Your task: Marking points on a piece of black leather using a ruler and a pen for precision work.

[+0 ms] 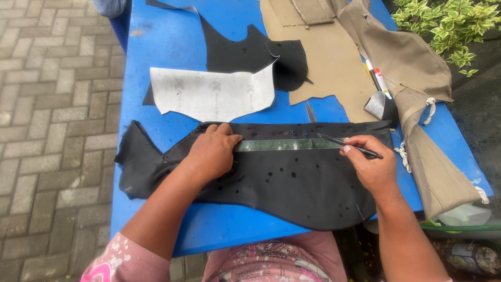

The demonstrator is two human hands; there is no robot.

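Observation:
A large black piece of material (302, 188) with several small holes lies across the blue table (172, 42). A metal ruler (287, 144) rests along its upper edge. My left hand (211, 151) presses flat on the ruler's left end and the black piece. My right hand (370, 164) grips a thin dark pen-like tool (347, 145), its tip touching the ruler's right end.
A white cut-out piece (214, 94) and another black piece (250, 52) lie farther back. Tan material (329, 62), a folded tan cover (412, 68) and pens (377, 78) sit at the right. Brick paving (52, 130) lies left; a plant (449, 26) stands far right.

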